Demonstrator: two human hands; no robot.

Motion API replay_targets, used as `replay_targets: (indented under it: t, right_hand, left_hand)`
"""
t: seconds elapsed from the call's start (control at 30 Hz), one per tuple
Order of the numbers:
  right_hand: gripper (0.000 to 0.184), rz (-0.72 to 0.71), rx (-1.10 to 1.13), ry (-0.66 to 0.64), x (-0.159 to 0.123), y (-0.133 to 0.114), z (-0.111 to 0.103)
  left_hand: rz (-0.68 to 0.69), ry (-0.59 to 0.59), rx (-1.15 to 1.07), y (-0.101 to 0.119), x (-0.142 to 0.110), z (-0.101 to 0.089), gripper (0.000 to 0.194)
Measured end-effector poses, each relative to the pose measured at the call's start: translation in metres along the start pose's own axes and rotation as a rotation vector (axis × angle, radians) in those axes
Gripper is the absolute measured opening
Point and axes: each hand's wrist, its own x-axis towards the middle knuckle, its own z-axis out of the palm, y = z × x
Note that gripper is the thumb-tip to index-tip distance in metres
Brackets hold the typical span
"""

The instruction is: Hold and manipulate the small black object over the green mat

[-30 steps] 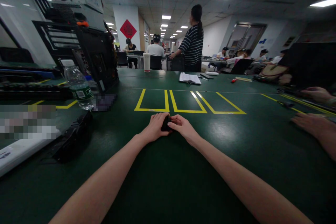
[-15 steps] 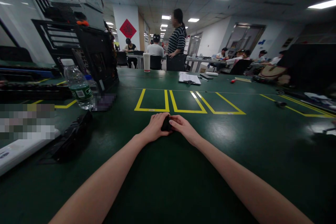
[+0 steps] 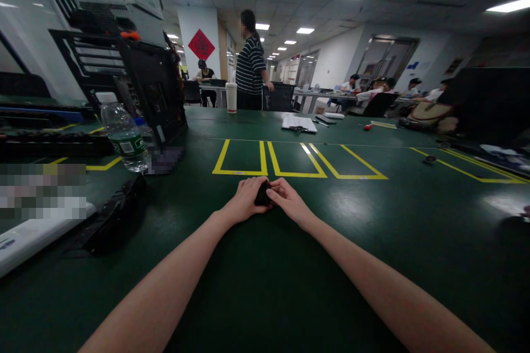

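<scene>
Both of my hands rest together on the green table (image 3: 265, 287), just in front of three yellow taped boxes (image 3: 290, 160). My left hand (image 3: 244, 199) and my right hand (image 3: 286, 199) are each closed on a small black object (image 3: 262, 194) held between them. Most of that object is hidden by my fingers, so I cannot make out what it is.
A water bottle (image 3: 123, 135) and an open black computer case (image 3: 144, 83) stand at the left, with a black part (image 3: 111, 215) lying nearer me. A white cup (image 3: 231, 98) and a clipboard (image 3: 298, 123) sit at the far side. A person in a striped shirt (image 3: 249, 66) stands beyond the table.
My hands have stayed in place on the small black object. The co-worker's hands at the right have left the view. The person in the striped shirt has walked to the left.
</scene>
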Motion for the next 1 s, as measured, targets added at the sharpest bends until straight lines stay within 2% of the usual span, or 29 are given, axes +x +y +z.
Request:
replay_targets:
  t: [0.37, 0.5, 0.63, 1.0]
  right_hand:
    - [0.025, 0.010, 0.008, -0.052, -0.003, -0.008, -0.001]
    - [0.020, 0.015, 0.013, -0.021, -0.003, -0.006, -0.001]
    - [0.024, 0.036, 0.013, 0.010, 0.001, -0.001, 0.000]
    - [0.023, 0.037, 0.072, -0.025, -0.003, -0.010, -0.001]
  left_hand:
    - [0.012, 0.000, 0.005, 0.000, 0.000, -0.001, 0.055]
    - [0.008, 0.000, 0.001, 0.000, 0.000, -0.001, 0.057]
    - [0.000, -0.001, -0.004, 0.000, -0.001, 0.000, 0.058]
    - [-0.001, -0.001, -0.002, -0.002, 0.000, 0.001, 0.057]
